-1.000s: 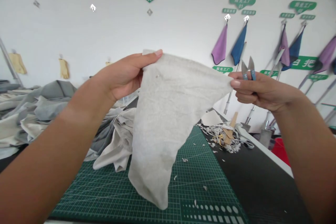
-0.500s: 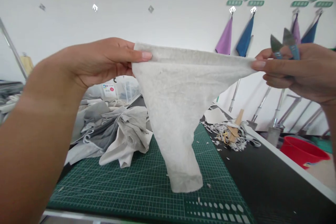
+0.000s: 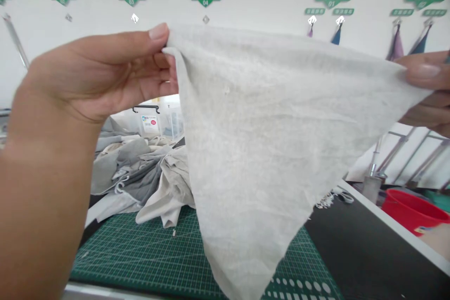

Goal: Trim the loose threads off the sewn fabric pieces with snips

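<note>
A pale grey-white piece of cloth (image 3: 260,131) is stretched up between my two hands in front of me. My left hand (image 3: 137,63) pinches its upper left corner between thumb and fingers, where the edge folds over. At the right border, my right hand (image 3: 431,84) grips the upper right corner and is partly cut off by the frame. The thread snips seen in that hand before are not clearly visible now. The cloth tapers downward to a narrow end near the bottom of the view, above the green cutting mat (image 3: 133,253), and hides much of the table.
A heap of grey and white cloths (image 3: 140,168) lies at the left, with a clear plastic box (image 3: 151,124) behind it. White scraps (image 3: 326,200) sit on the black tabletop (image 3: 358,234). A red bucket (image 3: 415,208) stands beyond the table's right edge.
The cloth is closer and spread wider, with more of its width opened out. My left hand has moved up and slightly left; my right hand has moved right, partly out of view.
</note>
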Demonstrator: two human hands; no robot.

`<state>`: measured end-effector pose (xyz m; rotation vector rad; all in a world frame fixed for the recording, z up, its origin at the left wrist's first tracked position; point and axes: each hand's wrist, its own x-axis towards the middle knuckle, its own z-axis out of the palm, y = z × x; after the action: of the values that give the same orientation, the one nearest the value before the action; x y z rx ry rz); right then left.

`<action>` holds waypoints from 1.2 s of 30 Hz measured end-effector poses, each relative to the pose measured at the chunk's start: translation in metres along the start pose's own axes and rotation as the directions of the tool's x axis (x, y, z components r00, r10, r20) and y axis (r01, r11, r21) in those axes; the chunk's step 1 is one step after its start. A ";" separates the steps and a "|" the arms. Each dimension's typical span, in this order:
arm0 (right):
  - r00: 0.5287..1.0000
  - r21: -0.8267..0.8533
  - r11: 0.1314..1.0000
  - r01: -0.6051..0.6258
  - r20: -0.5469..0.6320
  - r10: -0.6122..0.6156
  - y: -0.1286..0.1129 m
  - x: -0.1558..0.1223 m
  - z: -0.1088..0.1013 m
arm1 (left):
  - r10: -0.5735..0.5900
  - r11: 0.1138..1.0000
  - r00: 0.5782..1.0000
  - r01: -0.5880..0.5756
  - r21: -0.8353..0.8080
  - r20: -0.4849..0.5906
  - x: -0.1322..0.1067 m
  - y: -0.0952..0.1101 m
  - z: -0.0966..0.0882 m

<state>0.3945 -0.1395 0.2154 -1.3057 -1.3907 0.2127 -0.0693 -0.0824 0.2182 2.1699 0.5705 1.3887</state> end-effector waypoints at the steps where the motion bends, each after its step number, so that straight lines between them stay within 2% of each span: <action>1: 0.994 0.037 0.997 -0.064 0.094 0.060 0.005 0.001 -0.002 | -0.015 0.999 0.999 0.016 -0.032 0.029 -0.001 -0.002 0.001; 3: 0.959 0.092 0.984 -0.154 0.255 0.126 0.020 0.004 -0.004 | -0.067 0.992 0.992 0.077 -0.095 0.111 -0.002 -0.010 0.005; 5: 0.930 0.127 0.978 -0.165 0.350 0.111 0.036 0.006 -0.003 | -0.145 0.976 0.974 0.170 -0.139 0.173 0.000 -0.026 0.013; 7: 0.909 0.114 0.975 -0.189 0.395 0.130 0.052 0.003 0.008 | -0.257 0.948 0.952 0.281 -0.146 0.166 0.001 -0.052 0.027; 8: 0.893 0.081 0.974 -0.212 0.422 0.159 0.060 0.000 0.016 | -0.310 0.936 0.942 0.326 -0.134 0.127 0.001 -0.067 0.036; 12: 0.858 -0.100 0.962 -0.252 0.437 0.270 0.110 -0.018 0.069 | -0.411 0.909 0.911 0.412 -0.064 0.026 -0.011 -0.145 0.082; 15: 0.837 -0.210 0.933 -0.291 0.417 0.355 0.167 -0.030 0.114 | -0.478 0.878 0.878 0.478 -0.023 -0.008 -0.032 -0.203 0.121; 17: 0.822 -0.319 0.910 -0.264 0.418 0.386 0.205 -0.036 0.141 | -0.471 0.882 0.882 0.471 -0.005 0.030 -0.048 -0.233 0.146; 18: 0.826 -0.392 0.891 -0.228 0.407 0.390 0.220 -0.038 0.152 | -0.460 0.888 0.887 0.460 0.001 0.047 -0.056 -0.245 0.156; 20: 0.882 -0.545 0.826 -0.142 0.309 0.356 0.240 -0.040 0.170 | -0.424 0.906 0.901 0.423 0.026 0.093 -0.069 -0.264 0.174; 22: 0.938 -0.628 0.772 -0.098 0.201 0.283 0.244 -0.043 0.186 | -0.379 0.925 0.918 0.373 0.066 0.116 -0.077 -0.276 0.187; 23: 0.951 -0.626 0.776 -0.080 0.184 0.246 0.240 -0.045 0.195 | -0.364 0.931 0.925 0.356 0.080 0.113 -0.080 -0.280 0.192; 25: 0.964 -0.533 0.845 -0.046 0.197 0.177 0.226 -0.052 0.213 | -0.360 0.932 0.928 0.354 0.081 0.094 -0.085 -0.283 0.200; 28: 0.953 -0.229 0.973 0.028 0.300 0.043 0.205 -0.072 0.245 | -0.373 0.927 0.926 0.370 0.057 0.055 -0.092 -0.280 0.208; 31: 0.922 -0.021 0.999 0.039 0.387 -0.028 0.196 -0.097 0.270 | -0.337 0.934 0.941 0.337 0.121 -0.019 -0.099 -0.275 0.213; 33: 0.903 0.018 0.999 0.028 0.427 -0.033 0.198 -0.110 0.278 | -0.306 0.937 0.950 0.311 0.158 -0.055 -0.104 -0.275 0.215; 36: 0.900 -0.026 0.999 0.031 0.436 -0.016 0.208 -0.119 0.280 | -0.305 0.939 0.950 0.311 0.149 -0.061 -0.107 -0.278 0.219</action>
<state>0.2579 -0.0064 -0.0999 -1.3163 -1.7931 0.4926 0.0668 0.0343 -0.1053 2.0644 1.0177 1.2500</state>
